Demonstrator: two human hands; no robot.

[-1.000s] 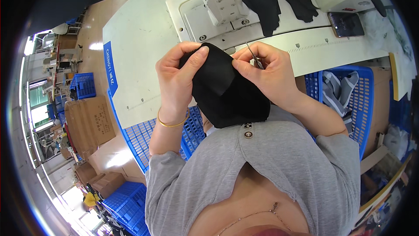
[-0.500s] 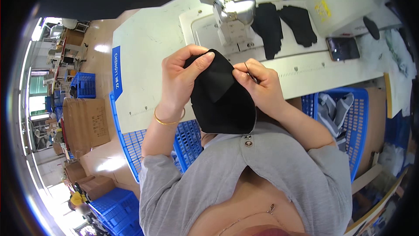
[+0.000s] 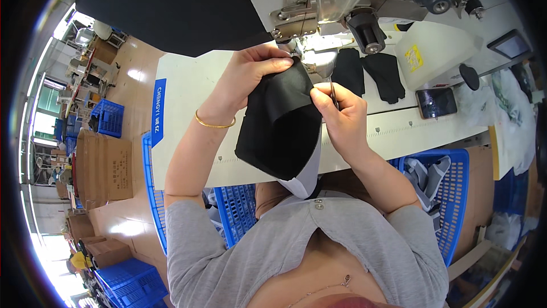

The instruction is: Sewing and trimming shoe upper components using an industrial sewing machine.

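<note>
A curved black fabric piece hangs between my hands in front of the sewing machine's needle area. A pale grey-white underside shows along its lower right edge. My left hand is closed on its top edge, thumb over the cloth. At the right edge, the thumb of my right hand presses against the fabric. A slim dark metal tool, perhaps tweezers, rises from that hand's fingers; its full shape is hidden. Two black cut pieces lie on the table beyond.
The machine head with its thread parts overhangs the white table. A phone lies at the right. Blue baskets with grey cloth stand below the table edge. Cartons and a blue crate stand on the floor at left.
My view has shifted, so more of the machine head shows. Both hands have brought the black fabric closer to the machine and tilted it; its pale underside now shows.
</note>
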